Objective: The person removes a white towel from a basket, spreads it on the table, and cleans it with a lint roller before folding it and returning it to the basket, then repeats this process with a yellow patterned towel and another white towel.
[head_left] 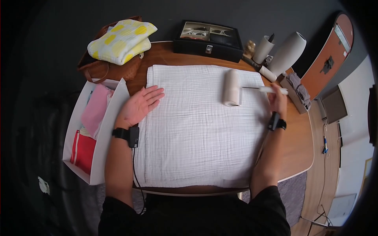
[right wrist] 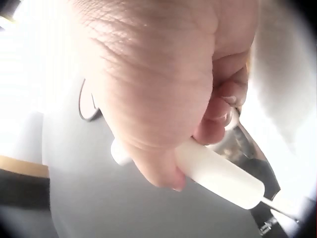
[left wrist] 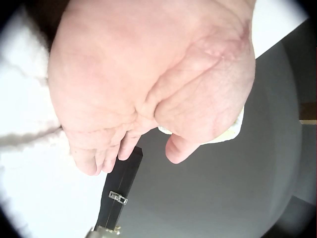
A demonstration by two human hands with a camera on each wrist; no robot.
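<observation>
A folded white cloth (head_left: 189, 133) with a crinkled weave lies spread over the table. My right hand (head_left: 278, 103) grips the white handle of a lint roller (head_left: 231, 88), whose pale roll overlaps the cloth's upper right part. In the right wrist view, thumb and curled fingers wrap the handle (right wrist: 218, 176), and a thin metal rod comes out of its end. My left hand (head_left: 141, 104) is palm up at the cloth's left edge, fingers extended and holding nothing. The left wrist view shows the bare palm (left wrist: 143, 74).
Left of the cloth stands a white bin (head_left: 120, 100) with pink and red items. Behind it a brown woven bag (head_left: 126, 72) carries a yellow-dotted folded cloth (head_left: 122, 41). A black glasses case (head_left: 224, 53), a white vase (head_left: 289, 53) and a small box (head_left: 301, 106) line the back and right.
</observation>
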